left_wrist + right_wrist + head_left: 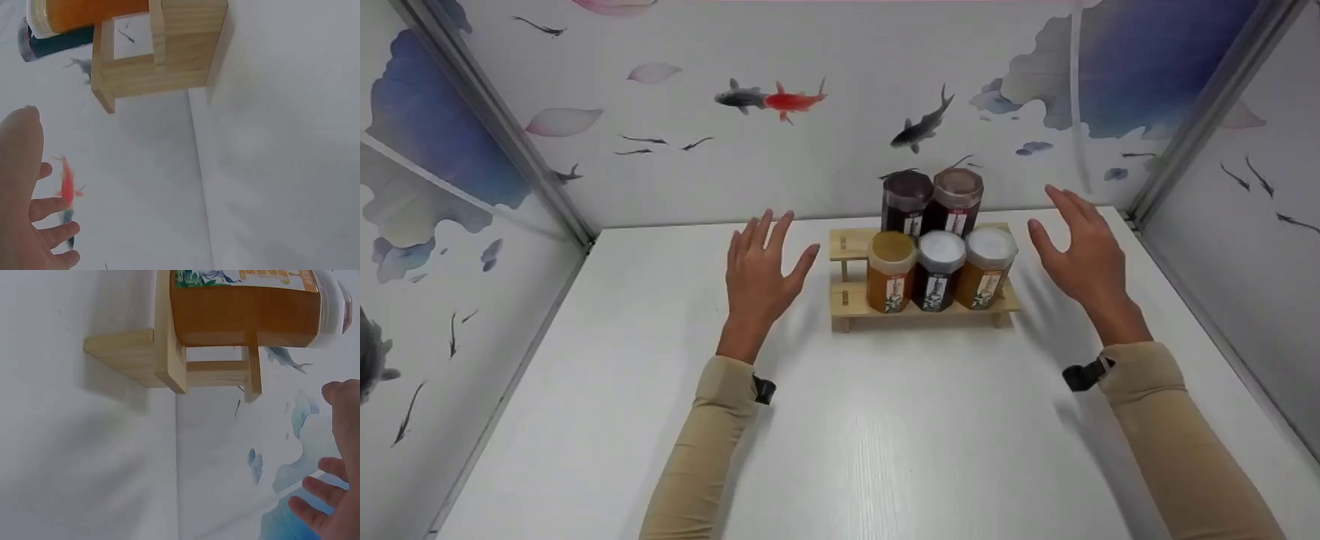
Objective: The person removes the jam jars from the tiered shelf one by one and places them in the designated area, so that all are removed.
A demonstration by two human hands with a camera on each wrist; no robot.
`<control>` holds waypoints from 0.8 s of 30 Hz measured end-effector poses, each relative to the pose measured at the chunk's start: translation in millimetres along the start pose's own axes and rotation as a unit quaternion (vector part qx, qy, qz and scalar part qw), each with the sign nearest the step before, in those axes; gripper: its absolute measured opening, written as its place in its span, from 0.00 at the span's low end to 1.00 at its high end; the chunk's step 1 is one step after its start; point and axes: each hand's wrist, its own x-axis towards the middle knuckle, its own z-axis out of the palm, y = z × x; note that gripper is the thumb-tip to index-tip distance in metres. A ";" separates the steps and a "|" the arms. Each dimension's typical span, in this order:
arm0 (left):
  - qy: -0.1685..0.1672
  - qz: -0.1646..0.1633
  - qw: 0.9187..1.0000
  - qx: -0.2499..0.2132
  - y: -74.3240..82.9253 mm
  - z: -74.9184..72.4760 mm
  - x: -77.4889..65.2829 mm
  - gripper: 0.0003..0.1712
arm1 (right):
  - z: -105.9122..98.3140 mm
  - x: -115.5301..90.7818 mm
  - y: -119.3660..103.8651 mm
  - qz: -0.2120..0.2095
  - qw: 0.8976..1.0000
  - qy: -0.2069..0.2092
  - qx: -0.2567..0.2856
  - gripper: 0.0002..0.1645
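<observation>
A two-step wooden rack stands toward the back of the white table. On its lower step sit an amber jar with a yellowish lid, a dark jar with a white lid and an amber jar with a white lid. Two dark jars, one with a dark lid and one with a brownish lid, occupy the upper step. My left hand is held left of the rack, fingers spread, touching nothing. To the right of the rack hovers my right hand, fingers extended and holding nothing.
The white table meets a back wall printed with fish and petals. Similar printed panels close off both sides, with metal posts at the corners. A dark strap shows at the right wrist.
</observation>
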 end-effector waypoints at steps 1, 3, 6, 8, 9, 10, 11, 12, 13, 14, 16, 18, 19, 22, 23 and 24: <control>0.007 0.005 1.000 -0.015 2.5 3.4 -2.9 0.43 | 5.8 -3.5 1.0 0.000 1.000 0.007 0.016 0.37; 0.015 0.011 0.999 -0.049 8.7 10.3 -8.6 0.42 | 18.0 -11.2 3.9 0.002 0.999 0.017 0.047 0.34; 0.011 0.007 0.994 -0.113 19.2 19.5 -15.5 0.41 | 34.4 -24.2 10.1 0.027 0.995 0.020 0.098 0.33; 0.003 -0.003 0.987 -0.162 26.7 23.9 -18.2 0.39 | 43.4 -32.0 14.8 0.061 0.990 0.015 0.129 0.33; -0.001 -0.008 0.983 -0.185 30.2 25.8 -18.8 0.39 | 47.3 -35.3 16.9 0.081 0.986 0.009 0.144 0.33; -0.003 -0.012 0.978 -0.210 33.8 27.2 -18.6 0.38 | 50.7 -38.2 18.5 0.102 0.982 0.004 0.161 0.33; -0.006 -0.014 0.972 -0.233 37.2 28.2 -18.1 0.37 | 53.7 -40.8 19.7 0.123 0.977 -0.003 0.174 0.34; -0.007 -0.015 0.967 -0.254 40.6 28.8 -17.1 0.36 | 56.3 -42.9 20.9 0.142 0.972 -0.010 0.187 0.34; -0.008 -0.014 0.962 -0.272 44.5 30.0 -15.5 0.35 | 58.2 -45.3 22.5 0.161 0.966 -0.016 0.200 0.34; -0.009 -0.012 0.958 -0.287 48.3 30.9 -13.9 0.35 | 60.2 -47.4 23.9 0.177 0.960 -0.022 0.214 0.34; -0.008 -0.002 0.949 -0.315 55.8 32.2 -10.2 0.33 | 63.8 -50.2 27.1 0.205 0.948 -0.032 0.243 0.35; -0.005 0.013 0.941 -0.338 63.2 33.0 -6.8 0.31 | 66.8 -52.2 30.4 0.232 0.933 -0.043 0.272 0.36; -0.003 0.022 0.938 -0.347 66.7 33.9 -5.3 0.30 | 68.0 -52.6 32.0 0.244 0.926 -0.048 0.285 0.36; -0.007 0.049 0.928 -0.370 74.9 38.4 -4.0 0.26 | 71.0 -52.4 35.9 0.277 0.901 -0.065 0.327 0.39; -0.012 0.054 0.925 -0.376 76.9 40.9 -4.6 0.24 | 71.6 -52.0 36.5 0.285 0.894 -0.073 0.339 0.40; -0.018 0.057 0.923 -0.381 78.6 43.7 -5.7 0.23 | 72.1 -51.4 37.1 0.292 0.886 -0.080 0.351 0.41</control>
